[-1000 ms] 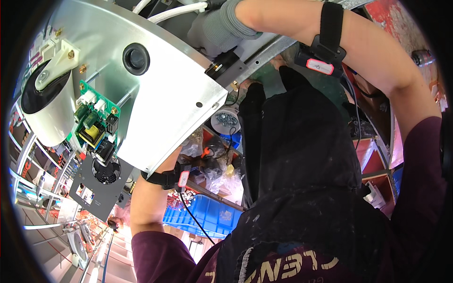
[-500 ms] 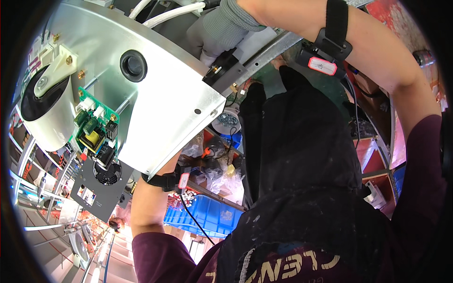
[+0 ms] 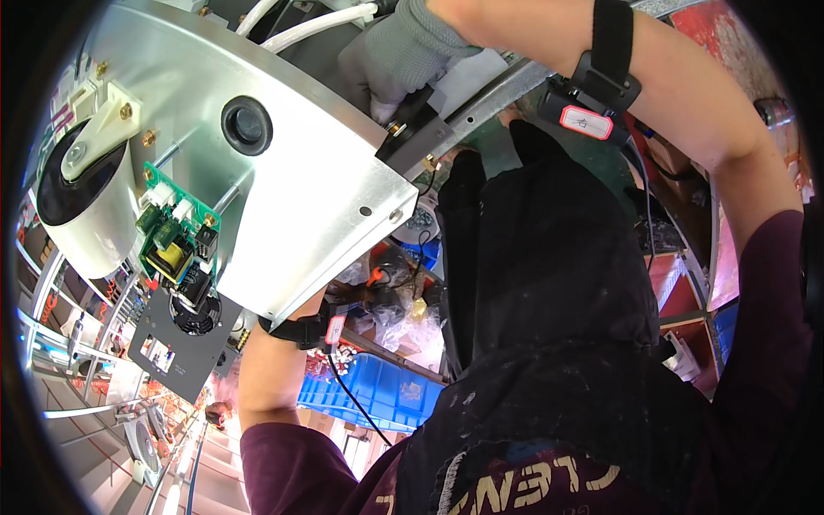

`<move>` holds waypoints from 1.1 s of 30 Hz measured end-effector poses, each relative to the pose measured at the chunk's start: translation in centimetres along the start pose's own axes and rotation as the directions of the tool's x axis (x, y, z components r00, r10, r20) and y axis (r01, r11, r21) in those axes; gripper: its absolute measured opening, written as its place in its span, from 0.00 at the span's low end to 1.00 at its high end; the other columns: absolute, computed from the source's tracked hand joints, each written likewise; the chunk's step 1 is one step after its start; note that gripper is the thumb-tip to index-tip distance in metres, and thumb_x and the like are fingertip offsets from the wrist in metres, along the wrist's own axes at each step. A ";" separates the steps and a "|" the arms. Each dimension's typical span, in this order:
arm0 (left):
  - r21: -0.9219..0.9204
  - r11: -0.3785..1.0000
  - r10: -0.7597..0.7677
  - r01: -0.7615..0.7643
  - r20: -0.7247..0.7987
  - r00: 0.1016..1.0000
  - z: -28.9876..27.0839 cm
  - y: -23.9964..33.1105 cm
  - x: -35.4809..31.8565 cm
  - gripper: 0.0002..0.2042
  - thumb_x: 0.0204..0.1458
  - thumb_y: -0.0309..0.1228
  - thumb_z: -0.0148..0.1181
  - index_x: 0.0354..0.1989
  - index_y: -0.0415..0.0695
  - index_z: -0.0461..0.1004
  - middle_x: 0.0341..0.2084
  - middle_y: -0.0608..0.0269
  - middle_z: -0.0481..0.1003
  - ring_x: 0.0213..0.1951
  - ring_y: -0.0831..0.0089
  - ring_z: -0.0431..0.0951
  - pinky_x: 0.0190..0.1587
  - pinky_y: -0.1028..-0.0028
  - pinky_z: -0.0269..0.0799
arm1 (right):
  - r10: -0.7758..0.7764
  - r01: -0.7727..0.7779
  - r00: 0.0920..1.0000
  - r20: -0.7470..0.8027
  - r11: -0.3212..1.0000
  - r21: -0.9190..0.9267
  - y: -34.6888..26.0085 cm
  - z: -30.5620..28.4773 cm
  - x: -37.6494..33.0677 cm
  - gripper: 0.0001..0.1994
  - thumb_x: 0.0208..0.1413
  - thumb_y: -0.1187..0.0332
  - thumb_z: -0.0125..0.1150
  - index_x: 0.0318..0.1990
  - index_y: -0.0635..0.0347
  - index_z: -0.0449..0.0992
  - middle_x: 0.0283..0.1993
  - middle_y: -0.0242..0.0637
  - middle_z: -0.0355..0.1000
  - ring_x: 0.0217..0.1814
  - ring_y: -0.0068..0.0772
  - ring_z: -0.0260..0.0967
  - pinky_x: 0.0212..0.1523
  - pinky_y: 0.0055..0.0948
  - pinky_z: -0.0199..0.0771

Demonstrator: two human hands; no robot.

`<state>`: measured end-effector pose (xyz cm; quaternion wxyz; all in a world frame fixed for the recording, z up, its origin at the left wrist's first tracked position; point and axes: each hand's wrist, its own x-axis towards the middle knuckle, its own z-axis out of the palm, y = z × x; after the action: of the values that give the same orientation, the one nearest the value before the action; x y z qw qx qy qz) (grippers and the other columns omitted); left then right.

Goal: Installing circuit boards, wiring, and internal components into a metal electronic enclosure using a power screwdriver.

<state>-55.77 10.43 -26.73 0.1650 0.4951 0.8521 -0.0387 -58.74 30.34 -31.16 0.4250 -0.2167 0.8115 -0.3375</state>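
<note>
The metal panel [image 3: 313, 184] is shifting slightly, its near corner now sitting a little farther right and lower than half a second ago, while the right hand [image 3: 388, 70] is staying in almost the same spot. The panel is lying to the lower left of that gloved hand, its upper edge slanting down toward the right and its bare lower edge slanting from lower left up to the near corner. Between the glove and that corner, a dark bracket [image 3: 418, 144] is showing beside the panel's end, with a brass fitting [image 3: 396, 129] just below the gloved fingers. A metal rail [image 3: 491, 106] is running up and to the right from there.

The right hand is the nearer one to the fitting. Its grip is curling downward, the fingers bending beside the bracket; whether it is clasping something or merely resting there, I cannot tell. The left forearm [image 3: 273, 369] is passing up behind the panel's lower corner, so the left hand is being hidden and its grip cannot be told.
</note>
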 end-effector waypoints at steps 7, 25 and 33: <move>-0.061 0.998 -0.031 0.031 0.000 1.000 -0.4 -0.3 -0.2 0.24 0.34 0.44 0.68 0.35 0.39 0.71 0.29 0.55 0.70 0.33 0.58 0.70 0.37 0.60 0.66 | -0.082 0.081 0.988 -0.130 0.997 -0.007 0.3 0.9 0.5 0.28 0.50 0.47 0.61 0.43 0.69 0.75 0.37 0.47 0.75 0.35 0.45 0.74 0.37 0.39 0.75; -0.318 0.940 -0.103 0.126 0.089 0.991 -0.2 -1.0 -0.7 0.19 0.41 0.37 0.63 0.40 0.40 0.71 0.36 0.54 0.71 0.40 0.58 0.70 0.44 0.62 0.66 | -0.065 0.069 0.950 -0.304 0.998 0.003 0.0 1.8 -0.8 0.11 0.49 0.65 0.59 0.36 0.63 0.77 0.29 0.41 0.75 0.30 0.38 0.72 0.35 0.35 0.72; -0.529 0.839 -0.083 0.129 0.109 0.991 0.0 -2.1 -1.5 0.18 0.43 0.34 0.61 0.42 0.41 0.71 0.39 0.53 0.71 0.43 0.58 0.70 0.47 0.62 0.66 | -0.103 0.063 0.888 -0.449 0.993 -0.102 -2.7 5.1 -1.2 0.15 0.47 0.62 0.61 0.41 0.60 0.78 0.39 0.35 0.76 0.44 0.42 0.73 0.44 0.38 0.69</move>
<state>-56.91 8.13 -26.45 0.3289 0.3797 0.8476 0.1709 -53.59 27.42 -30.60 0.1998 -0.1843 0.8917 -0.3620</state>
